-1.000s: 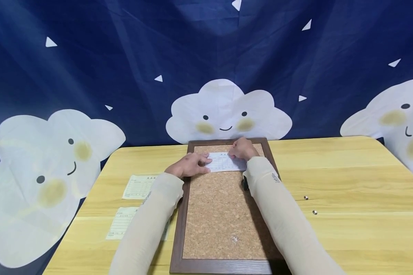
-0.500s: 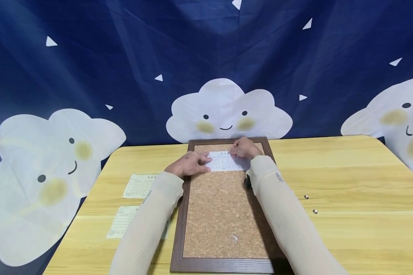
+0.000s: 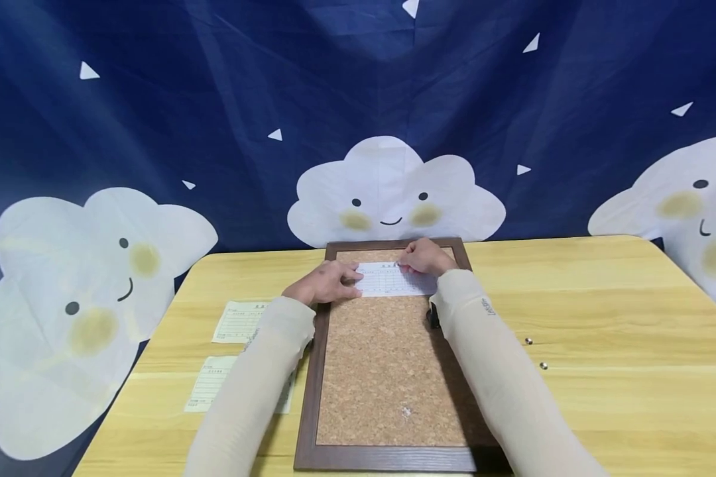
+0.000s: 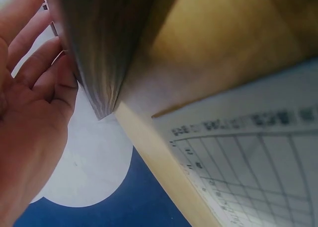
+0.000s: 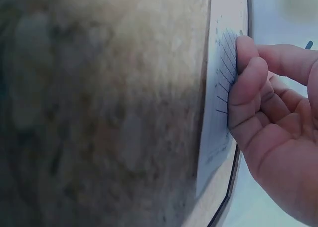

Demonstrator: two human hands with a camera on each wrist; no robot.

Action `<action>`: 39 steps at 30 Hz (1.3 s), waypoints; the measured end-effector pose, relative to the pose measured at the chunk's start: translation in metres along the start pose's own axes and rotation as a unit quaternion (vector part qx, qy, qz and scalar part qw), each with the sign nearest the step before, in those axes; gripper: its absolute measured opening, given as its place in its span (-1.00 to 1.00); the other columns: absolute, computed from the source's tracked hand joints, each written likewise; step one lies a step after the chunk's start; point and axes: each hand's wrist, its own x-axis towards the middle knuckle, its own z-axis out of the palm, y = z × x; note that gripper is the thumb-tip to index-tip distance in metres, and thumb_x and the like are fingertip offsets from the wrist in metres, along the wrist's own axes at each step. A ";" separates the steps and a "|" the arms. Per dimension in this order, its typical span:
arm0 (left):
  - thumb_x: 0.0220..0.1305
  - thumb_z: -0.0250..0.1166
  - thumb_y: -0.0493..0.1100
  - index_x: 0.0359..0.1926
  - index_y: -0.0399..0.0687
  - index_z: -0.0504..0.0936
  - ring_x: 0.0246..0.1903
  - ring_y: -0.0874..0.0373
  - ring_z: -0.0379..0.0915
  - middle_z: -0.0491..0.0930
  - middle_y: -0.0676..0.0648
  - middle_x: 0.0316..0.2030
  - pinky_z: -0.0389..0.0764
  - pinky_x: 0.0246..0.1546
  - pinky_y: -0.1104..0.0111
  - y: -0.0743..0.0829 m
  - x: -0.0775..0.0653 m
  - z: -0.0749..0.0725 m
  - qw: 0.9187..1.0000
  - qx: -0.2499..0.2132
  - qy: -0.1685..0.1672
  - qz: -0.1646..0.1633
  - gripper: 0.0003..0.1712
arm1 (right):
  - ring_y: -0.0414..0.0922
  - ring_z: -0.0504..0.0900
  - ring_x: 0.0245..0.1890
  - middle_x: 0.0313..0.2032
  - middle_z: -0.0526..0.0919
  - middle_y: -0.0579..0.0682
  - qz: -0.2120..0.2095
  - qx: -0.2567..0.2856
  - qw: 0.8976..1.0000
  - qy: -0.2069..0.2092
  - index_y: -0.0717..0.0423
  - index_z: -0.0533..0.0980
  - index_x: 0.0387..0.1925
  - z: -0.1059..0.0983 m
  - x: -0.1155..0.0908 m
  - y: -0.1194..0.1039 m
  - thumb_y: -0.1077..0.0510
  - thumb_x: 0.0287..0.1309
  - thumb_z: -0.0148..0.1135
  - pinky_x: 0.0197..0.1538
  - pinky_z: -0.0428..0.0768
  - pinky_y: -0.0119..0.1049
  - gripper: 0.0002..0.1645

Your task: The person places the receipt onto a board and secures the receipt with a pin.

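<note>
A white printed form slip [image 3: 382, 279] lies across the upper part of the brown-framed cork board [image 3: 388, 371]. My left hand [image 3: 327, 281] reaches over the board's left frame, its spread fingertips resting at the slip's left end. With thumb and index finger my right hand [image 3: 423, 257] pinches a tiny silvery thumbtack [image 3: 396, 264] at the slip's top edge, mostly covered by the fingertips. The right wrist view shows the curled fingers of that hand [image 5: 278, 103] against the slip [image 5: 217, 103]. In the left wrist view the left hand [image 4: 37, 93] lies beside the dark frame [image 4: 104, 48].
Two yellowish form slips [image 3: 238, 322] lie on the wooden table [image 3: 608, 298] left of the board, the nearer one [image 3: 211, 384] partly behind the left sleeve. Two silver thumbtacks [image 3: 528, 341] sit to the right. A blue cloud-patterned curtain [image 3: 358, 79] hangs behind.
My left fingertips have shifted slightly left along the slip. The right forearm has swung a little to the right, while its fingertips stay at the slip's top edge.
</note>
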 end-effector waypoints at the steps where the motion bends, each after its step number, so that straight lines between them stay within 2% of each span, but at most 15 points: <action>1: 0.35 0.35 -0.12 0.32 -0.12 0.51 0.49 -0.03 -0.02 0.17 -0.10 0.48 0.11 0.44 0.13 0.000 0.000 -0.001 1.000 0.000 0.001 -0.001 -0.45 | -0.24 0.45 -0.50 -0.52 0.58 -0.07 -0.003 0.002 1.000 -0.005 0.24 0.58 -0.35 -0.001 0.000 0.000 0.18 0.37 0.18 -0.39 0.44 -0.45 -0.79; 5: 0.35 0.36 -0.13 0.32 -0.13 0.52 0.49 -0.02 -0.01 0.17 -0.10 0.48 0.14 0.43 0.14 0.002 0.001 -0.002 1.000 -0.004 0.003 -0.002 -0.45 | -0.22 0.48 -0.45 -0.43 0.61 -0.01 -0.015 0.032 0.999 -0.033 0.31 0.57 -0.21 -0.007 -0.002 -0.001 0.21 0.39 0.13 -0.34 0.50 -0.44 -0.80; 10: 0.34 0.36 -0.14 0.32 -0.12 0.52 0.48 -0.01 0.02 0.17 -0.09 0.48 0.19 0.41 0.15 0.005 0.003 -0.004 1.000 -0.009 0.000 -0.002 -0.45 | -0.17 0.51 -0.39 -0.30 0.60 0.10 -0.018 0.076 0.994 -0.073 0.43 0.49 0.00 -0.014 -0.003 -0.001 0.28 0.43 0.03 -0.27 0.58 -0.38 -0.72; 23: 0.32 0.38 -0.12 0.30 -0.14 0.54 0.45 -0.02 0.10 0.25 -0.13 0.44 0.20 0.41 0.17 0.007 0.001 -0.003 1.000 0.024 0.015 0.008 -0.45 | -0.12 0.54 -0.28 -0.25 0.56 0.11 -0.033 0.100 0.987 -0.122 0.45 0.34 0.15 -0.021 -0.010 0.000 0.26 0.42 0.04 -0.13 0.60 -0.28 -0.61; 27: 0.32 0.38 -0.13 0.30 -0.13 0.54 0.44 -0.01 0.12 0.28 -0.12 0.43 0.22 0.40 0.17 0.006 -0.001 -0.001 1.000 0.019 0.020 0.005 -0.44 | -0.10 0.54 -0.26 -0.23 0.55 0.13 -0.039 0.092 0.987 -0.127 0.44 0.33 0.16 -0.022 -0.013 0.000 0.25 0.43 0.04 -0.09 0.60 -0.24 -0.61; 35: 0.33 0.37 -0.18 0.30 -0.16 0.54 0.38 -0.03 0.24 0.36 -0.16 0.37 0.33 0.33 0.15 0.001 -0.011 0.001 0.999 0.016 0.027 0.022 -0.47 | -0.08 0.57 -0.24 -0.22 0.56 0.15 -0.055 0.076 0.989 -0.116 0.45 0.36 0.15 -0.024 -0.020 0.000 0.24 0.45 0.04 -0.06 0.62 -0.18 -0.62; 39: 0.32 0.38 -0.14 0.31 -0.13 0.53 0.36 -0.04 0.28 0.38 -0.12 0.37 0.40 0.28 0.15 -0.003 -0.017 -0.003 0.999 0.005 0.042 0.010 -0.44 | -0.10 0.56 -0.25 -0.24 0.56 0.13 -0.062 0.063 0.991 -0.101 0.42 0.38 0.13 -0.029 -0.023 0.002 0.24 0.44 0.05 -0.10 0.62 -0.22 -0.64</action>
